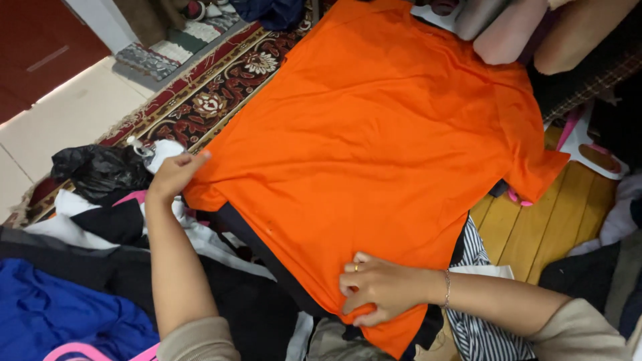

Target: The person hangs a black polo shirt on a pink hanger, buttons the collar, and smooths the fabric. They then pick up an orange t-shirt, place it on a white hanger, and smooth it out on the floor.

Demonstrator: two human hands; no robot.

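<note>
Orange T-shirt [381, 140] spread flat over dark clothes | left hand [175, 175] pinches shirt's near-left hem corner | right hand [378, 287] presses fingers closed onto hem's middle | risk: loose heap under shirt shifts, cloth bunches; black bag [100, 170] beside left corner may snag.

Single head-worn view, looking steeply down from above and close in on orange shirt [374, 147] spread over patterned rug [200, 100], wooden board [535, 220] and clothes; no second view.
</note>
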